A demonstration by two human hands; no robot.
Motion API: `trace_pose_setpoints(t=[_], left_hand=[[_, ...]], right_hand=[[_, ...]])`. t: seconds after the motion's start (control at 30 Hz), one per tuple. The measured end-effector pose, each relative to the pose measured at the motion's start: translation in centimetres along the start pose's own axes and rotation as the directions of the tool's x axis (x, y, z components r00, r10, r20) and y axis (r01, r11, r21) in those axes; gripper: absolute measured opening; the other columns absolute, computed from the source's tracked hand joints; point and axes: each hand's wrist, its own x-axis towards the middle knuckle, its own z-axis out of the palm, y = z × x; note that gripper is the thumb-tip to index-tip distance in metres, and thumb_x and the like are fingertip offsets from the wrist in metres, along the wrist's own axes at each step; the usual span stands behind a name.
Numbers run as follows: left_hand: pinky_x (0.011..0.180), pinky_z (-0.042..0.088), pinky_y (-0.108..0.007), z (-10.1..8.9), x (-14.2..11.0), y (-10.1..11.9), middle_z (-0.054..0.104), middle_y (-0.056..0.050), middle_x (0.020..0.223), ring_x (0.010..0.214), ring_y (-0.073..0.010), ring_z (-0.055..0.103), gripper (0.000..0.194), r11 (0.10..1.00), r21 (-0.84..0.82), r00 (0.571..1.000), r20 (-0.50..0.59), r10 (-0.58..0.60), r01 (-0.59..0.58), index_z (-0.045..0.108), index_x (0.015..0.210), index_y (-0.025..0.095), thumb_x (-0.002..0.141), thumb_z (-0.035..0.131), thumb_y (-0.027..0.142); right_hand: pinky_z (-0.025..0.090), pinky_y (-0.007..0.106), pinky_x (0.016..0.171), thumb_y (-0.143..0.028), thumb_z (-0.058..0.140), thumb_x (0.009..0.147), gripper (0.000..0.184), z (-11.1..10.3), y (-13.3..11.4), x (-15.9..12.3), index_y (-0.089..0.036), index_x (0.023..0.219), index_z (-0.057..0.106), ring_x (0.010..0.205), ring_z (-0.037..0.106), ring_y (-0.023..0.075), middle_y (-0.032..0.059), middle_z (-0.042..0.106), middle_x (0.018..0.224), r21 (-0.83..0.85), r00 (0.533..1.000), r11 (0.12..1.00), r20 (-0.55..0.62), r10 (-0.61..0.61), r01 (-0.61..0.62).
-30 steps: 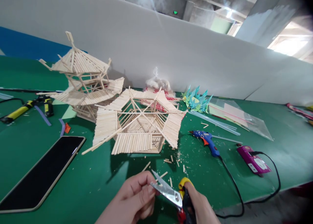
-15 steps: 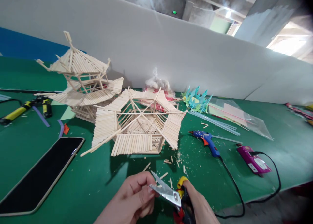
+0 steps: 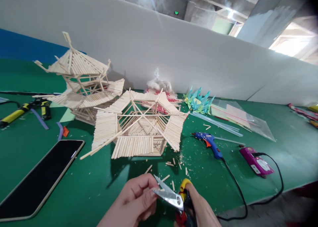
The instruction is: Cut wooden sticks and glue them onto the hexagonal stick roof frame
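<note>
My right hand [image 3: 202, 205] grips a pair of scissors [image 3: 171, 197] with yellow, red and black handles; the blades are parted and point left. My left hand [image 3: 139, 197] is closed in a pinch on a thin wooden stick [image 3: 162, 190], of which only a short end shows between the blades. Beyond both hands stands a six-sided stick model [image 3: 104, 129], with slatted roof panels around an open middle and long sticks crossing over it. Its front panel has slats up to a gap on the right. Cut stick bits [image 3: 170, 164] lie between the model and my hands.
A taller stick pavilion [image 3: 77, 65] stands back left. At left lie a phone [image 3: 42, 177] and a yellow-black tool [image 3: 15, 116]. To the right are a blue glue gun [image 3: 210, 142], its cable, a magenta power box [image 3: 255, 160], glue sticks [image 3: 218, 122] and folded paper pieces [image 3: 198, 101].
The view has shifted very slightly. Both hands, the scissors and the stick keep nearly the same pose, with the blades still parted around the stick end.
</note>
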Motion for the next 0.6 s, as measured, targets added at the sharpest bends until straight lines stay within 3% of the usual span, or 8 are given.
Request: trace_pose_setpoints(t=[0.17, 0.4, 0.6], left_hand=[[0.043, 0.014, -0.025, -0.5, 0.4, -0.1, 0.029, 0.010, 0.043, 0.038, -0.0064, 0.015, 0.024, 0.990, -0.120, 0.985, 0.165, -0.057, 0.077, 0.057, 0.061, 0.019, 0.072, 0.062, 0.040], [0.044, 0.013, -0.024, -0.2, 0.3, -0.1, 0.030, 0.010, 0.043, 0.038, -0.0062, 0.015, 0.024, 0.987, -0.133, 0.984, 0.169, -0.064, 0.087, 0.058, 0.063, 0.018, 0.070, 0.063, 0.041], [0.044, 0.011, -0.025, 0.3, 0.1, 0.1, 0.031, 0.009, 0.045, 0.039, -0.0061, 0.013, 0.023, 0.991, -0.108, 0.991, 0.118, -0.065, 0.078, 0.059, 0.063, 0.017, 0.072, 0.062, 0.038]], right_hand=[[0.041, 0.021, 0.056, -0.017, 0.054, 0.060, 0.033, -0.3, -0.5, -0.3, -0.018, 0.093, 0.047, 0.063, 0.054, 0.0149, 0.0017, 0.060, 0.071, -0.019, 1.000, 1.000, -0.019, -0.006, 0.006], [0.043, 0.017, 0.054, -0.015, 0.054, 0.056, 0.032, 0.3, 0.2, 0.2, -0.016, 0.088, 0.049, 0.065, 0.056, 0.0147, 0.0039, 0.063, 0.075, 0.069, 0.988, 0.987, 0.068, 0.139, -0.144], [0.040, 0.015, 0.050, -0.010, 0.052, 0.057, 0.031, 0.9, 0.9, 0.3, -0.016, 0.087, 0.053, 0.063, 0.054, 0.0127, 0.0002, 0.059, 0.069, 0.101, 0.975, 0.971, 0.056, 0.213, -0.218]])
